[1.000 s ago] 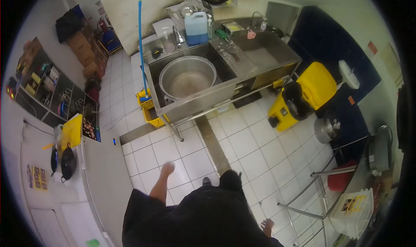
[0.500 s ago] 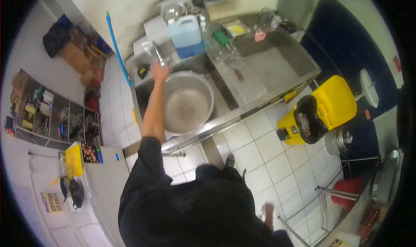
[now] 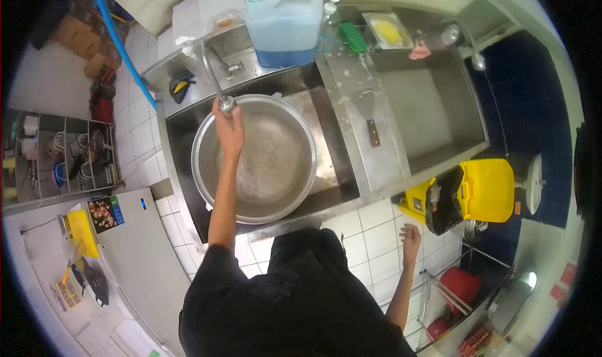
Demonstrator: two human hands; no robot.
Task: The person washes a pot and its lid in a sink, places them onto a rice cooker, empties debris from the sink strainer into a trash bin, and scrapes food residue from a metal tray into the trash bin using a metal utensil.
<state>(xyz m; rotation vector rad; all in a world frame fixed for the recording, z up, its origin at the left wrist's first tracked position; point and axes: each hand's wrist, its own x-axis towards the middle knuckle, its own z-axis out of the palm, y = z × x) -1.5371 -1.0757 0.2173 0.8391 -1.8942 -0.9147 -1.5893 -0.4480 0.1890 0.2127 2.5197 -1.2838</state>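
My left hand (image 3: 229,129) has its fingers wrapped round the metal faucet spout (image 3: 227,105), over the left rim of a big round metal pot (image 3: 273,162). The pot sits in the left sink basin (image 3: 338,175), with what looks like shallow cloudy water inside. Nothing shows in my right hand (image 3: 410,234), which hangs over the tiled floor near the yellow bin with its fingers apart. Behind the pot stands a jug of blue liquid (image 3: 285,28). A spatula (image 3: 371,122) lies on the metal ledge between the basins.
The yellow bin (image 3: 489,191) stands open at the right of the sink. Blue pole (image 3: 122,47) leans at the left. A second basin (image 3: 423,112) is on the right, with a green brush (image 3: 353,37) behind the ledge. Red stool (image 3: 461,288) stands lower right.
The view has moved closer to the sink. My left hand has risen from beside my body to the faucet and now holds its spout over the pot. My right hand has swung forward.
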